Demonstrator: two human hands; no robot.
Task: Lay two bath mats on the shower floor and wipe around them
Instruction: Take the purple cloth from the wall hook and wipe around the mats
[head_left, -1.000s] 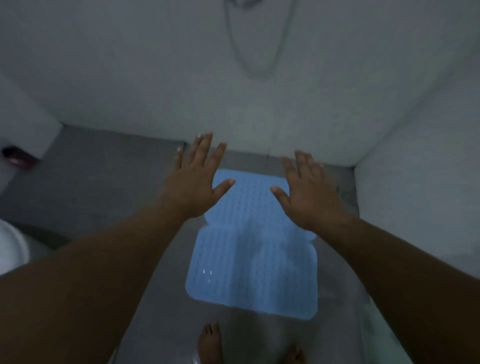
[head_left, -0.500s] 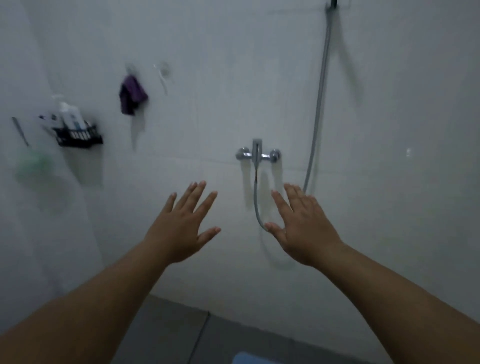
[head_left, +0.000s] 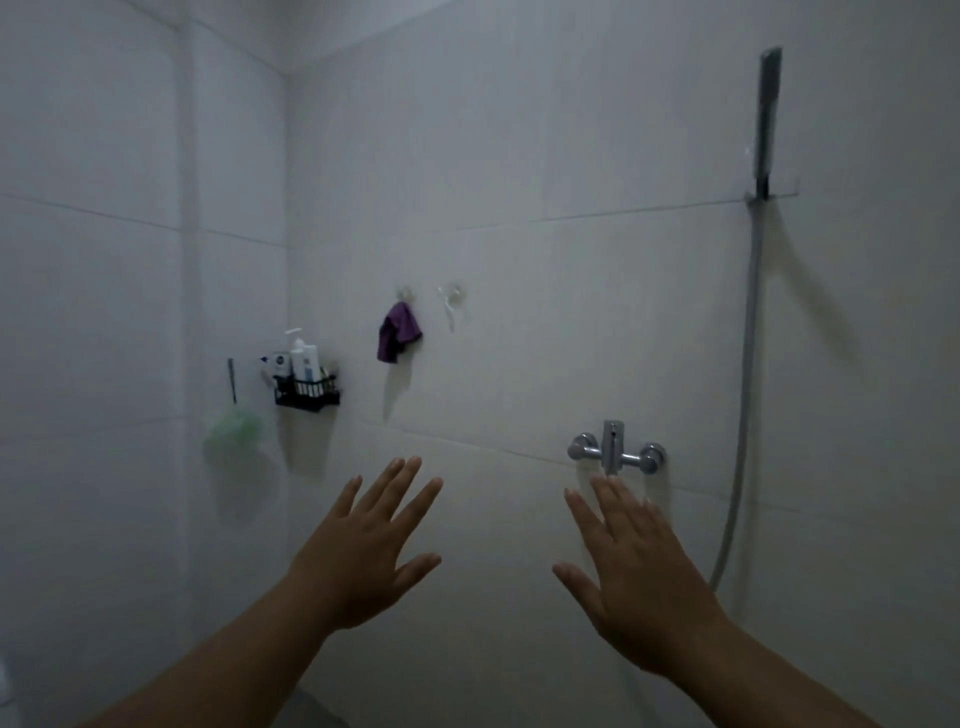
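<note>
My left hand is stretched out in front of me, fingers spread, holding nothing. My right hand is raised beside it, also spread and empty, just below the chrome shower tap. Both hands are in front of the white tiled shower wall. A purple cloth hangs from a hook on that wall, up and left of my hands. No bath mat and no floor is in view now.
A black wire caddy with bottles hangs on the wall at the left, with a green bath puff beside it. The shower head sits in its holder at the upper right, its hose hanging down.
My view has swung up from the floor and the blue mat to the wall, then further up and left. Both hands stayed spread and empty in front of me.
</note>
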